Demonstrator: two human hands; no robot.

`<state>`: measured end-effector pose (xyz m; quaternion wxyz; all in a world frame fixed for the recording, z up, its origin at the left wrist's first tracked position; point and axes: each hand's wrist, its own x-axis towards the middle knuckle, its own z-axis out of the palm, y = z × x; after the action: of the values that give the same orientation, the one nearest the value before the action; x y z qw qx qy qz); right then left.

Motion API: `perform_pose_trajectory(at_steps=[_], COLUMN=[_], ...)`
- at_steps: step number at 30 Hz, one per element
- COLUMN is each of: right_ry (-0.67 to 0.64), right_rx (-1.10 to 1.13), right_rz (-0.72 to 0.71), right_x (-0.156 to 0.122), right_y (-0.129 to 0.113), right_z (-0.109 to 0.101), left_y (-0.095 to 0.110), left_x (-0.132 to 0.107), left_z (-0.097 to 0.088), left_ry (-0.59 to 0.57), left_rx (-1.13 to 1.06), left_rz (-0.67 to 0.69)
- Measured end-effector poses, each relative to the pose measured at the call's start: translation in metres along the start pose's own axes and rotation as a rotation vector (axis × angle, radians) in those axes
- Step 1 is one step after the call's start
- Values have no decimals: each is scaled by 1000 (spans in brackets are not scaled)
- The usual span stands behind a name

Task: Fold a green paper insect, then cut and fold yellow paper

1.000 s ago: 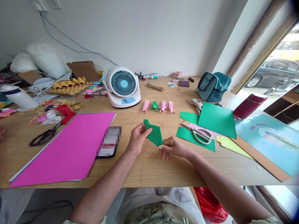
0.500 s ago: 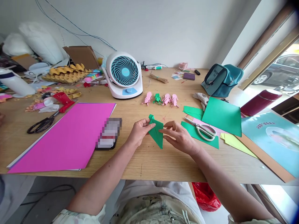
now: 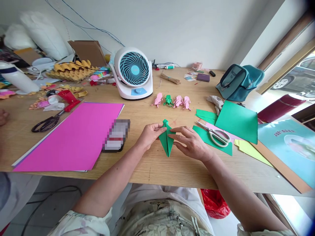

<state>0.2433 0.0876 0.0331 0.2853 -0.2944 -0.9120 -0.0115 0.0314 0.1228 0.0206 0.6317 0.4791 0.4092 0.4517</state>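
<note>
A green origami piece (image 3: pixel 167 144), narrow and kite-shaped, points its long tip towards me; a small folded knob tops its far end and a dark slit runs down its middle. My left hand (image 3: pixel 150 135) pinches its left edge between thumb and fingers. My right hand (image 3: pixel 193 142) has its fingertips on the right flap, thumb under the edge. Beyond them stand several small folded paper figures in a row, among them a green figure (image 3: pixel 168 100) and a pink figure (image 3: pixel 178 101). White-handled scissors (image 3: pixel 219 137) lie on green paper right of my right hand.
Left are a magenta sheet (image 3: pixel 71 137), a phone (image 3: pixel 116 134) and black-handled scissors (image 3: pixel 46 124). A white fan (image 3: pixel 136 93) stands behind. To the right lie a green sheet (image 3: pixel 237 121), a dark red bottle (image 3: pixel 280 108) and a teal bag (image 3: pixel 242 82). Another person's hand (image 3: pixel 3 117) shows far left.
The origami piece has turned and spread, so its central slit now faces me. My right fingers have moved onto its right flap. The camera view has shifted slightly.
</note>
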Motion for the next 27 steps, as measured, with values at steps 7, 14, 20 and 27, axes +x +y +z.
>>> perform_pose_trajectory(at_steps=[7, 14, 20, 27], right_ry=[124, 266, 246, 243], right_rx=[53, 269, 219, 191], right_rz=[102, 273, 166, 131], right_x=[-1, 0, 1, -2], right_y=[-6, -4, -5, -4], right_z=[7, 12, 12, 15], left_y=[-5, -7, -7, -9], left_x=[1, -1, -1, 1], left_z=[4, 7, 6, 7], left_ry=[-70, -127, -138, -116], left_rx=[27, 73, 109, 76], left_rz=[1, -4, 103, 103])
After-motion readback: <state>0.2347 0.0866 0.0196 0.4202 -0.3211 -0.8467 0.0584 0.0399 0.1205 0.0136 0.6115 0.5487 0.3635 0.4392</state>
